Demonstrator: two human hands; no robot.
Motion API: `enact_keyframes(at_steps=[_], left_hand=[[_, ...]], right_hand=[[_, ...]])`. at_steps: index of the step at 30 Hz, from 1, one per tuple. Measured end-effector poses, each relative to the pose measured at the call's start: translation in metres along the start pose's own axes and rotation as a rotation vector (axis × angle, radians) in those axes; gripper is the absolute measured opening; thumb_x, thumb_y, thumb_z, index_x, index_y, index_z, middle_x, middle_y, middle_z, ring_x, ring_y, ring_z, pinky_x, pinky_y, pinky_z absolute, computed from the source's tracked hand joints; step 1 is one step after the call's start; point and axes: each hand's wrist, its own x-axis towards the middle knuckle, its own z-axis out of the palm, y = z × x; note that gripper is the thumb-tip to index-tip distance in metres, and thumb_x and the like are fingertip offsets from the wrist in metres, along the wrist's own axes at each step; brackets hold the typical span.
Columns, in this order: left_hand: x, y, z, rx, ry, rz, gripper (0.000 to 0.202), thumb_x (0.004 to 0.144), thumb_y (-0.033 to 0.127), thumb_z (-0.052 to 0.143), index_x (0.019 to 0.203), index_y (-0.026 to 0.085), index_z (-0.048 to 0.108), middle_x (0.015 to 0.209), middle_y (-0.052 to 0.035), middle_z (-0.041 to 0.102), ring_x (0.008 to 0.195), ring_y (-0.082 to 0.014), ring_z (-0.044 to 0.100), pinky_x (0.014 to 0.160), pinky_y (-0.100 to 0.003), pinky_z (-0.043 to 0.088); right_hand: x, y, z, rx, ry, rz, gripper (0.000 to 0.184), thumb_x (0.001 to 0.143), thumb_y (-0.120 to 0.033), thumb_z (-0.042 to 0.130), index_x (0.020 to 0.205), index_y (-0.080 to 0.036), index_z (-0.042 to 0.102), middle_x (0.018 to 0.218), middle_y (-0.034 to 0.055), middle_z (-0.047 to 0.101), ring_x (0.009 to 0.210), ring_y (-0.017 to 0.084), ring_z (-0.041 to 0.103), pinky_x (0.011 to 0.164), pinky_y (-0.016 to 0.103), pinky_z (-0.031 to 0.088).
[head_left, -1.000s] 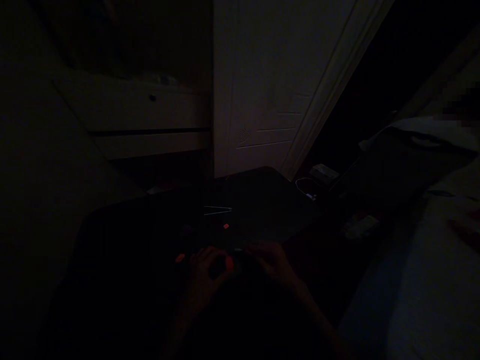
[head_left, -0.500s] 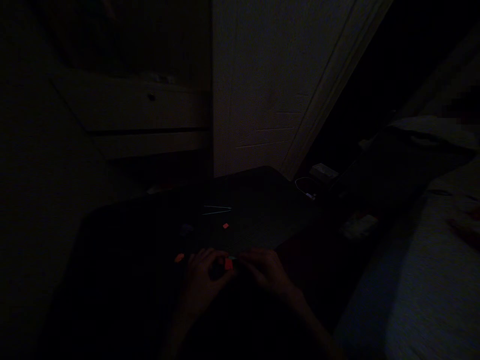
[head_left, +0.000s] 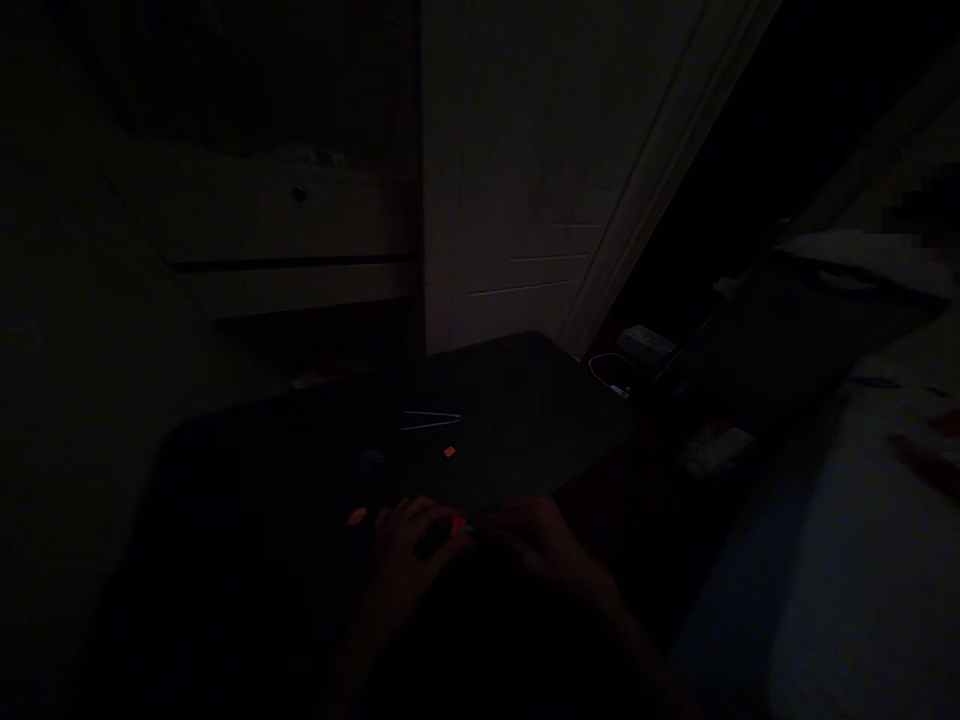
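The room is very dark. My left hand [head_left: 412, 545] is closed, pinching a small bright red-orange piece [head_left: 457, 526] between thumb and fingers. Close on its right, my right hand [head_left: 536, 535] has its fingers pressed together around a small, thin pale thing [head_left: 470, 529] whose kind I cannot make out. The pale thing's tip lies at the red-orange piece. On the dark table [head_left: 525, 390] beyond my hands are tweezers [head_left: 433, 420], a small orange-red square piece [head_left: 449, 452] and a dim purplish lump [head_left: 371, 460]. An orange oval piece [head_left: 357, 516] lies left of my left hand.
A drawer front [head_left: 300, 225] with a round knob and a pale panelled door [head_left: 517, 200] stand behind the table. Right of the table are a white cable [head_left: 611, 370], a small box [head_left: 645, 345] and a pale cloth-covered surface [head_left: 847, 560].
The red-orange piece has turned between my left fingers, and less of it shows. My right fingertips have shifted slightly lower beside it. The pieces on the table stay put.
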Motion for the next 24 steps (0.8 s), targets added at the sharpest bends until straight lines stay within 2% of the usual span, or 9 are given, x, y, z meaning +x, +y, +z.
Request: enact_keyframes(at_steps=[4, 10, 17, 24], left_hand=[[0.0011, -0.0008, -0.0011, 0.004, -0.019, -0.006, 0.017, 0.08, 0.035, 0.086, 0.096, 0.033, 0.082, 0.103, 0.001, 0.081, 0.1, -0.0262, 0.073, 0.09, -0.042, 0.048], [0.0016, -0.0033, 0.0002, 0.023, -0.019, -0.001, 0.016, 0.082, 0.036, 0.085, 0.098, 0.034, 0.082, 0.103, 0.0009, 0.08, 0.101, -0.0266, 0.072, 0.09, -0.042, 0.048], [0.0015, -0.0031, 0.0014, 0.039, -0.025, -0.005, 0.016, 0.083, 0.037, 0.083, 0.098, 0.032, 0.082, 0.103, -0.0009, 0.08, 0.1, -0.0273, 0.072, 0.089, -0.043, 0.048], [0.002, -0.0015, 0.0, 0.035, -0.009, -0.002, 0.014, 0.082, 0.037, 0.083, 0.095, 0.034, 0.082, 0.1, -0.0001, 0.081, 0.097, -0.0264, 0.072, 0.089, -0.043, 0.048]], right_hand=[[0.0008, 0.0031, 0.002, -0.078, 0.0, -0.033, 0.025, 0.104, -0.024, 0.061, 0.115, -0.026, 0.083, 0.083, 0.0045, 0.076, 0.071, 0.017, 0.069, 0.066, 0.025, 0.045], [0.0021, 0.0047, 0.0062, -0.146, 0.01, -0.008, 0.026, 0.099, -0.018, 0.062, 0.111, -0.027, 0.083, 0.084, 0.0035, 0.075, 0.07, 0.016, 0.067, 0.063, 0.024, 0.042], [0.0036, 0.0079, 0.008, -0.118, 0.003, 0.006, 0.023, 0.101, -0.017, 0.061, 0.104, -0.025, 0.083, 0.085, 0.003, 0.076, 0.073, 0.016, 0.069, 0.065, 0.024, 0.042], [0.0048, 0.0045, -0.0001, -0.05, -0.085, 0.004, 0.023, 0.105, -0.022, 0.06, 0.108, -0.026, 0.083, 0.09, 0.003, 0.081, 0.079, 0.018, 0.073, 0.07, 0.024, 0.046]])
